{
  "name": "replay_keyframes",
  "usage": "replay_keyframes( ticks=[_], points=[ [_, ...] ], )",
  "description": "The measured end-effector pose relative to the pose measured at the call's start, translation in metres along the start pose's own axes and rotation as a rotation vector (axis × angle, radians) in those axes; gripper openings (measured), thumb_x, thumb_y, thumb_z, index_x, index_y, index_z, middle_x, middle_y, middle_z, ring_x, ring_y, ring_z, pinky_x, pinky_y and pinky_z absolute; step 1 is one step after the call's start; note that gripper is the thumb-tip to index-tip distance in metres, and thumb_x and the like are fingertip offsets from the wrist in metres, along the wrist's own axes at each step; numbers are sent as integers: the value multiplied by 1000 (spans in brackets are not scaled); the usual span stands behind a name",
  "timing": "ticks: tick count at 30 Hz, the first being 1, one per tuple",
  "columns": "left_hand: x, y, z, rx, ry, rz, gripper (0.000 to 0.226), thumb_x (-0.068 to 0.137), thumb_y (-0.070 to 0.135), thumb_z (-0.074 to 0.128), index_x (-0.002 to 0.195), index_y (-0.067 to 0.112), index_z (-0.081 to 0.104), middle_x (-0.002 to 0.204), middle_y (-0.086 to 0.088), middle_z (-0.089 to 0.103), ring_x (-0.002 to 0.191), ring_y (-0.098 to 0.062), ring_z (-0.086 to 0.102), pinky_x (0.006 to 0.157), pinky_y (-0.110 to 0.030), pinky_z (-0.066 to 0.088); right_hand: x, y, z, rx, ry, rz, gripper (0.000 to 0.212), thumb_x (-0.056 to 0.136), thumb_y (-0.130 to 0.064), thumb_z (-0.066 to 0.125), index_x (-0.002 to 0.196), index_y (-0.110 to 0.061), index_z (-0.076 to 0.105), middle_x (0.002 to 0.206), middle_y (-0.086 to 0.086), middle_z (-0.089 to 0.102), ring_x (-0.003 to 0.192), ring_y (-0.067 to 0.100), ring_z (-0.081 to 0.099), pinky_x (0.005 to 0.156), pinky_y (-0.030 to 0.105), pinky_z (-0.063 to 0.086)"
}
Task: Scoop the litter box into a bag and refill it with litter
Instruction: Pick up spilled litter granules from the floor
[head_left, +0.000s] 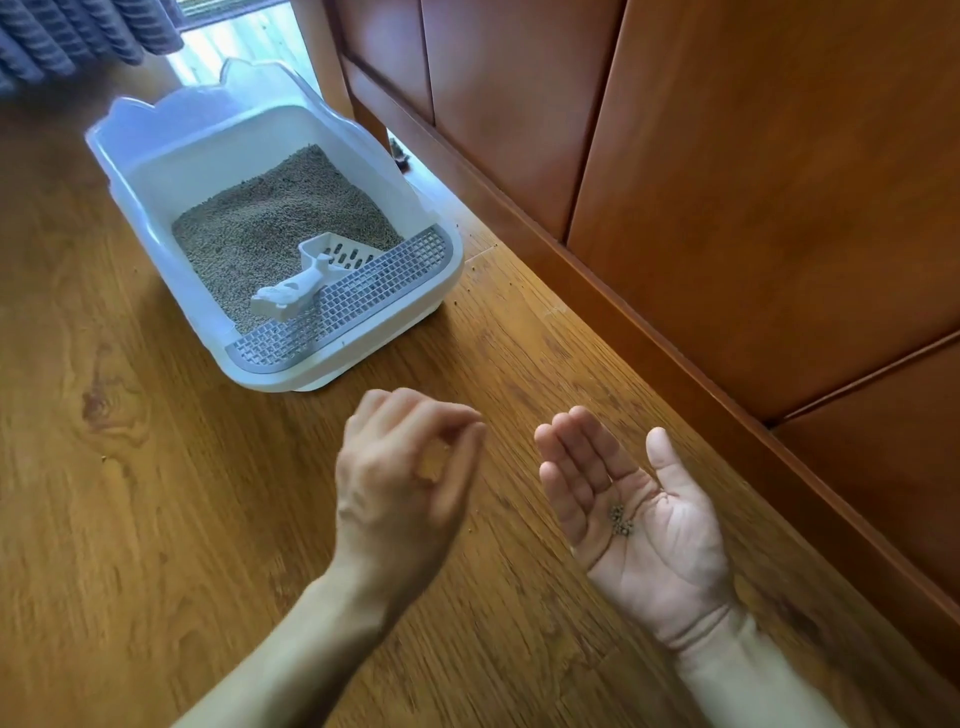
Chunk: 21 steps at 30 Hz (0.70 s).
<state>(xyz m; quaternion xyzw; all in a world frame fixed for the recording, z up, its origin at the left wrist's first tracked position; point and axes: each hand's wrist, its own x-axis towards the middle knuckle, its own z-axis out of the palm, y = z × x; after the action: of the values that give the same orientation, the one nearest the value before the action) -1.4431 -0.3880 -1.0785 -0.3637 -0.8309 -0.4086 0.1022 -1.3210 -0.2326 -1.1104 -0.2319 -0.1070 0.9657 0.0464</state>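
Note:
A white litter box (447, 280) with a high back wall stands on the wooden floor at upper left, holding brown pellet litter (275, 213). A white slotted scoop (311, 275) lies in the litter, its handle resting on the grey grid step (363, 296) at the box's front. My right hand (639, 514) is held palm up with straight fingers, and a few litter pellets (622, 519) lie in the palm. My left hand (405, 483), slightly blurred, hovers beside it with curled fingers, thumb and forefinger tips together. I see no pellet between them.
A brown wooden cabinet (727, 182) runs along the right side, close to the box. Scattered pellets (474, 268) lie on the floor (156, 493) near the box's front right corner. A grey curtain (62, 36) hangs at top left by a window.

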Motion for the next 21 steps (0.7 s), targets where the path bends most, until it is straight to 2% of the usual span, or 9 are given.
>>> replay_keyframes(
  ticks=[3,5,9,21],
  points=[
    [-5,-45,8,86,-124,-224,5,88,26,72,88,22,75,82,11,66,80,-14,57,71,-38,51,4,1,0,39,-69,43,84,98,-66,18,140,1,47,143,22,51,141,32,39,118,43,30],
    [-12,-66,17,142,-231,-249,5,85,22,78,90,24,77,84,10,67,80,-14,57,70,-37,52,5,2,-5,32,-63,41,85,98,-67,18,140,1,47,143,21,50,142,32,39,118,43,30],
    [-13,-85,33,271,-354,-198,7,84,23,79,90,25,77,87,8,66,81,-15,53,68,-35,50,8,1,-10,39,-73,46,86,98,-67,15,142,1,45,145,21,49,143,31,36,119,42,27],
    [-10,-97,55,370,-414,-72,3,88,25,71,86,22,72,87,5,63,83,-18,51,71,-36,50,22,-2,-26,82,-86,57,86,98,-67,18,141,2,45,144,22,49,142,32,38,118,43,30]
  ],
)
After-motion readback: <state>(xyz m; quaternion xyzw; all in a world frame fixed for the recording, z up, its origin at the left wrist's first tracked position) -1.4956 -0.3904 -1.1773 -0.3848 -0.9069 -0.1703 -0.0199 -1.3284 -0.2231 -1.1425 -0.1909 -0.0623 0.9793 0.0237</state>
